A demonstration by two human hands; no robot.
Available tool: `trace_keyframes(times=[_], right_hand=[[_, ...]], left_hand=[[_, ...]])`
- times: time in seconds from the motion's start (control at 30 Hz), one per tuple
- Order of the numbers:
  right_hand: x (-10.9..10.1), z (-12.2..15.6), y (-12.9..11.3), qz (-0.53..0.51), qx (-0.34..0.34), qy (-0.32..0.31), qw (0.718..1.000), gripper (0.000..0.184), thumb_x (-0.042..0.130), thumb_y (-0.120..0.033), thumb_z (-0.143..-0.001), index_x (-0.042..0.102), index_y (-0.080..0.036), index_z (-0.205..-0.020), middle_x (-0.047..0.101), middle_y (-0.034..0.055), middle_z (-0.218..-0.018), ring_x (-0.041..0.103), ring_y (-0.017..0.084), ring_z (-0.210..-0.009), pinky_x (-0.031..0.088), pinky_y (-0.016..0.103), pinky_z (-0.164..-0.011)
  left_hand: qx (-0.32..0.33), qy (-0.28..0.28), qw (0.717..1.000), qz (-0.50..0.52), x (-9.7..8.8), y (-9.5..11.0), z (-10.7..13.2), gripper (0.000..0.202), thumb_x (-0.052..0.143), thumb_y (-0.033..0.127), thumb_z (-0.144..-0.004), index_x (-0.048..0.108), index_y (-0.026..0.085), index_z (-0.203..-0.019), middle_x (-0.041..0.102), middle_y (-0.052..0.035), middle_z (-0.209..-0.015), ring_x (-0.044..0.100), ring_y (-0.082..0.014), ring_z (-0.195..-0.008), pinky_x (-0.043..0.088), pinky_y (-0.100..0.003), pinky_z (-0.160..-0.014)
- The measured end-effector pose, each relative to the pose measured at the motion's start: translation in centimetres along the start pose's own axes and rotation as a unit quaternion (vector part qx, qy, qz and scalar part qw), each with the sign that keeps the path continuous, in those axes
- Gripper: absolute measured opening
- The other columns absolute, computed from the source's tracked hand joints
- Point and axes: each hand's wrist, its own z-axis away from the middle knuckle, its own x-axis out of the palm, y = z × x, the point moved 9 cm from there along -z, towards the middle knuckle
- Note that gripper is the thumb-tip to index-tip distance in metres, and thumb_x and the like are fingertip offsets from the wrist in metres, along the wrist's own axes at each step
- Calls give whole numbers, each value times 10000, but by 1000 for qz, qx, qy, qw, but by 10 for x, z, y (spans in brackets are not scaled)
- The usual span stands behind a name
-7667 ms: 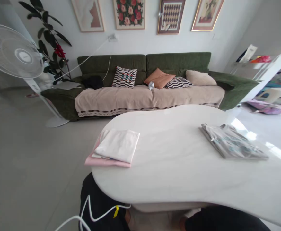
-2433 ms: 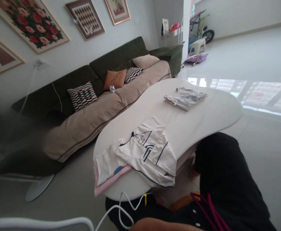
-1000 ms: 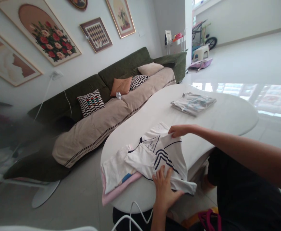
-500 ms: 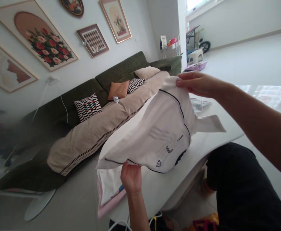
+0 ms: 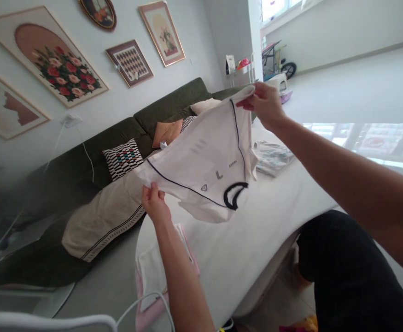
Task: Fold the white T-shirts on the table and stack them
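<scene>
A white T-shirt (image 5: pixel 201 157) with a black collar, dark piping and small printed letters is stretched out above the table. Its collar points down toward me. My left hand (image 5: pixel 155 200) pinches the shirt's left edge, fingers closed on the cloth. At the far right corner my right hand (image 5: pixel 264 105) grips the shirt between thumb and fingers. Beneath it lies the white table (image 5: pixel 256 240). Folded white and pink cloth (image 5: pixel 153 272) rests on the table near my left forearm. Another folded garment (image 5: pixel 273 157), pale with a print, lies below my right forearm.
Behind the table stands a dark green sofa (image 5: pixel 118 131) with a beige cover and cushions. A white cable (image 5: pixel 146 299) and a white curved bar (image 5: pixel 49 321) are at the lower left. My knee (image 5: pixel 346 267) is at the table's near edge.
The shirt has been raised and spread flatter, and its collar now shows fully. My left hand has moved left and up; my right hand has moved slightly up.
</scene>
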Motion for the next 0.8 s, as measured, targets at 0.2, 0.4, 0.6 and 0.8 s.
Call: trace_keyframes(times=[0.2,0.4,0.6,0.8], right_hand=[[-27,47,42,57,41,-5,998,234,437,-325,-1016,582,-144,-1044,648,21,-951,645,134,-788,548,313,-738],[2,160,193,271,244,-251,897,258,536,-377,-974,664,-166,-902,684,10,-906,649,142,-731,559,287,-662],[11,218,252,444,266,-370,771,181,626,-302,-928,655,-169,-1046,673,43,-1072,665,190,-900,564,352,-770],[23,203,236,526,222,-392,721,255,614,-308,-937,616,-161,-1145,643,81,-1167,647,224,-1004,547,436,-855]], left_hand=[[0,-58,998,-39,-8,-35,32,281,577,341,-934,592,159,-1147,627,-77,-1152,634,-208,-968,558,-406,-811],[-178,-195,929,-261,-26,-168,119,247,589,356,-925,631,151,-1057,658,-43,-1030,647,-190,-860,564,-364,-748],[-254,-305,832,-389,-52,-212,173,164,591,323,-927,654,182,-984,668,-35,-1020,645,-181,-880,557,-341,-769],[-256,-297,811,-435,-44,-218,137,227,610,318,-917,632,150,-1068,663,-52,-1054,651,-188,-886,568,-376,-771]])
